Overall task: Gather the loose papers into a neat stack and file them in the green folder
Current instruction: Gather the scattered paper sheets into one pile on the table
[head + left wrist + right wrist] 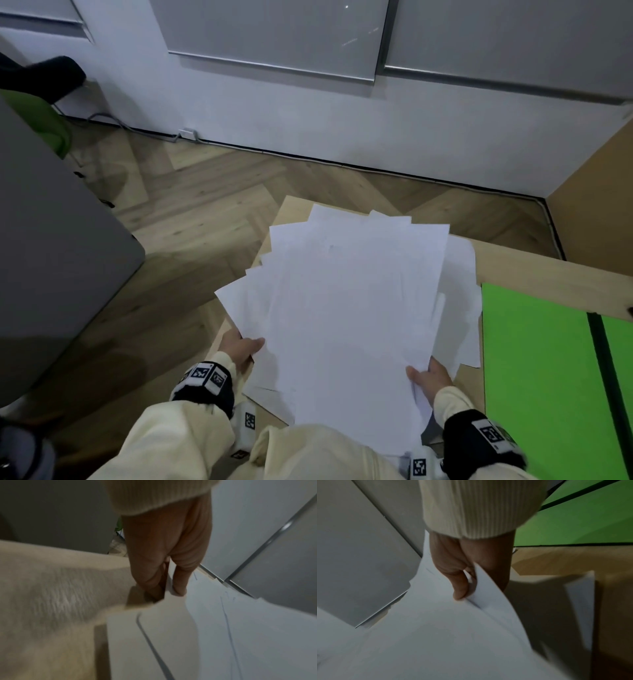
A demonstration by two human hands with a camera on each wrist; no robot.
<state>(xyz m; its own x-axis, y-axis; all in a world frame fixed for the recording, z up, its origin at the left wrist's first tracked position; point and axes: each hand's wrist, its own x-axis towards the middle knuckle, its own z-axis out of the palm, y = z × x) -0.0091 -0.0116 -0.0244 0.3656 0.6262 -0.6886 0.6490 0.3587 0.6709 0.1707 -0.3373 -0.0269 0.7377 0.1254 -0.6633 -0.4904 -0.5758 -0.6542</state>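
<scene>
Both at once, the hands hold a fanned bundle of white paper sheets (349,308) by its near corners. The left hand (241,349) grips the bundle's near left edge, thumb lying on top of the sheets and the fingers tucked beneath; the left wrist view shows that thumb (180,586) pressed on the top sheet with the fingers under the paper. The right hand (431,377) pinches the near right corner in the same manner, thumb over and fingers under, and the right wrist view shows a sheet edge curling up between thumb (460,588) and fingers. The sheets are not squared: their far corners splay out in steps towards the far left corner of the light wooden table (534,260), and the left corners jut past the table's left edge. Whether the bundle is lifted clear of the table or partly resting on it cannot be told. A few more white sheets (462,329) lie flat on the table under the bundle's right side, and another (270,397) shows beneath it near the left hand.

Just beside these, at the table's right edge, lies the bright green flat folder (537,359), opened out, a dark spine strip (606,370) running down it. Cream knitted sleeves (171,442) cover both forearms, each with a black wrist band bearing square printed markers (205,375).
</scene>
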